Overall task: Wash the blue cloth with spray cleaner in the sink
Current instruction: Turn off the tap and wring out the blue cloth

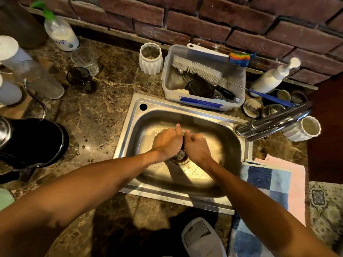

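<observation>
Both hands (pixel 182 140) together over sink (pixel 232 145), cloth barely visible between.

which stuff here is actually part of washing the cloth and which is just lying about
Part of the job:
- sink
- left hand and right hand, together over the drain; what they hold is hidden
- tap
- spray bottle

Lying about:
- plastic tub holding a bottle brush
- pump bottle
- checked towel
- black kettle
- drinking glass

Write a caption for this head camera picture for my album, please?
Left hand and right hand meet over the drain in the steel sink.
</observation>
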